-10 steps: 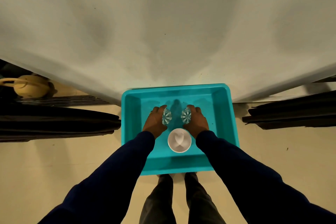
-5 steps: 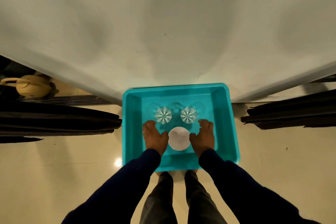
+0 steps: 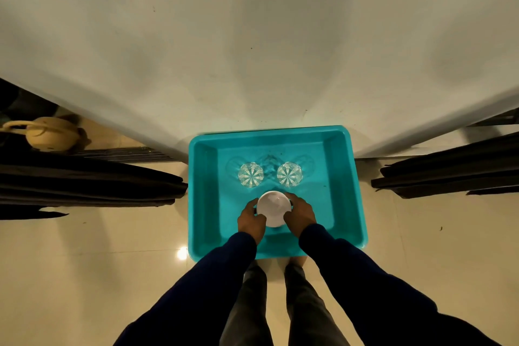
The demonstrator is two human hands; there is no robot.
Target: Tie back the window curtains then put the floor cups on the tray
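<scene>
A turquoise tray point(image 3: 348, 194) sits on the floor against the white wall. Two clear cut-glass cups stand side by side in its far half, one on the left point(image 3: 250, 174) and one on the right point(image 3: 289, 174). A white cup point(image 3: 273, 206) stands nearer me in the tray's middle. My left hand point(image 3: 250, 218) curls around the white cup's left side and my right hand point(image 3: 300, 213) curls around its right side. Dark curtains hang at the left point(image 3: 84, 185) and at the right point(image 3: 449, 174).
A cream-coloured bag with a handle point(image 3: 50, 135) lies on the floor behind the left curtain. My legs point(image 3: 280, 303) stand just below the tray's near rim. Glossy beige floor tiles point(image 3: 84, 261) spread to both sides.
My hands let go of the two glass cups, drew back toward me and closed in on the white cup from both sides. The glasses stay standing in the tray.
</scene>
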